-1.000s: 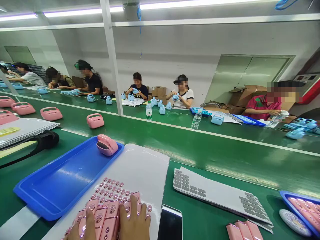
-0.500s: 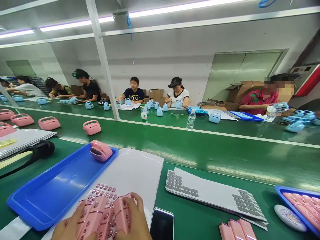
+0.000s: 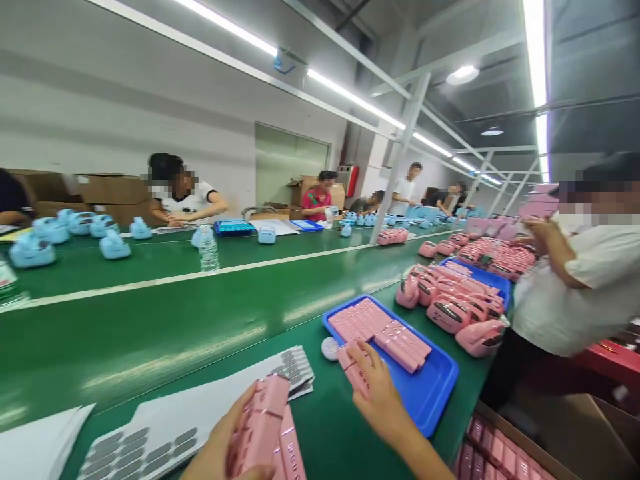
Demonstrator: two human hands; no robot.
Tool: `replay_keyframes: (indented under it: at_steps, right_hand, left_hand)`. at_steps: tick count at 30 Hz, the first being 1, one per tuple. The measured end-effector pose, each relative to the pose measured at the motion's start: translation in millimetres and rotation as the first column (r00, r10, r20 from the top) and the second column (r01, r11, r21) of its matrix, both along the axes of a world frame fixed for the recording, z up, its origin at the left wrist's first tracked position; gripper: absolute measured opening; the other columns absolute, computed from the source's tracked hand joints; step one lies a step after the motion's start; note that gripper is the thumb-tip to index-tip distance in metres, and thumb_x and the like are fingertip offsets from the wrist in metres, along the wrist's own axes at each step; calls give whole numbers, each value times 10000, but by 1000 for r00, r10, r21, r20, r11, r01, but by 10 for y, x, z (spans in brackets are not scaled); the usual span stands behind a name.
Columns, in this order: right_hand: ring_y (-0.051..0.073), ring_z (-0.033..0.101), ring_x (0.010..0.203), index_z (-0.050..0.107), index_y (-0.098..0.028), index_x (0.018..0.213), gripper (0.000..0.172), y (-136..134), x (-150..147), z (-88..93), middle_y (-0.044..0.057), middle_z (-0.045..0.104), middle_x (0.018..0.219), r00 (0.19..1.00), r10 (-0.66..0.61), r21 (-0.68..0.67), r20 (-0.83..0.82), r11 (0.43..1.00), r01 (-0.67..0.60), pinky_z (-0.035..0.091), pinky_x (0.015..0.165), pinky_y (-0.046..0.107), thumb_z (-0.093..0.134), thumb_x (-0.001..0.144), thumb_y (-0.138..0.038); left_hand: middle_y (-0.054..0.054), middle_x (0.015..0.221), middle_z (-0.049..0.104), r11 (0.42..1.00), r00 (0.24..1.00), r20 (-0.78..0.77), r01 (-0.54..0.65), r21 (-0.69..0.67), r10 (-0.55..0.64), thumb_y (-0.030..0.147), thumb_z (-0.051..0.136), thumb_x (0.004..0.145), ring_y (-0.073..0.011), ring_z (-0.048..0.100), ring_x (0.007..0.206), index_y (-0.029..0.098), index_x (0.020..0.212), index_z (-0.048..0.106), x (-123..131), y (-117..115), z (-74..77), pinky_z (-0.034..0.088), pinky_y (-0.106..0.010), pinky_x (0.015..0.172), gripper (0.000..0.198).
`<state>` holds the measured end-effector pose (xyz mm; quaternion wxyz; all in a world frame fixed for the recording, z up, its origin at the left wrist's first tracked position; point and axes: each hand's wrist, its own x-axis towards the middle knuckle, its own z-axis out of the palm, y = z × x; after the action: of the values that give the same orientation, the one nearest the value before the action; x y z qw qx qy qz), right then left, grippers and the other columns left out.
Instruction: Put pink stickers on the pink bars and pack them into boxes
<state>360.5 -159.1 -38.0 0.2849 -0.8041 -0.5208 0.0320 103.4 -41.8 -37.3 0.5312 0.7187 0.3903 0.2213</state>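
My left hand [image 3: 220,443] is at the bottom middle, closed round pink plastic bars [image 3: 269,400] with a shiny band across them. Another pink bar [image 3: 291,445] shows just right of these; whether it is held or lies on the table I cannot tell. Farther right, my right hand [image 3: 376,390] has its fingers over a pink plastic bar [image 3: 354,370] with small dark marks. This hand is at the left side of a blue tray [image 3: 440,393], where rows of pink bars [image 3: 367,320] lie side by side.
Sheets of grey oval stickers [image 3: 165,427] lie left of my hands. A round whitish disc [image 3: 330,348] sits by the tray. Pink rounded casings [image 3: 453,312] crowd the table behind it. A person in white [image 3: 560,280] stands at right; co-workers sit across the green bench [image 3: 165,333].
My view has swung right. Both hands have left the sheet of round pink stickers and are now apart, the right one with a bar beside the tray, the left one with bars near the sticker sheets.
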Motion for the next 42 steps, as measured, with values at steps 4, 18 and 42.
replay_keyframes:
  at_steps: [4,18,42]
  right_hand:
    - [265,345,1311,534,-132,1235,729,-189,873,-260,146,385,1423,1000,-2,-80,21,997,3,295,1073,448,428,534,38]
    - [270,495,1190,342,-185,1345,531,-511,875,-343,138,476,1351,825,-216,273,-522,874,401,508,862,419,250,920,-490]
    - [340,431,1239,9,-94,1415,810,-662,1291,-442,236,370,1383,496,-645,81,-581,560,824,374,980,437,475,769,-241]
  left_hand:
    - [-103,1353,453,971,974,-94,194,-137,-208,335,508,597,-240,497,1156,127,1383,268,1079,-161,227,371,-355,980,848]
    - [-183,1174,459,943,885,-366,328,51,-288,255,590,622,-310,524,1074,117,1411,230,2487,-543,20,397,-386,911,879]
    - [-289,1402,272,838,772,-588,471,275,-242,46,552,767,-227,617,925,15,1374,217,2807,-572,38,499,-365,813,695]
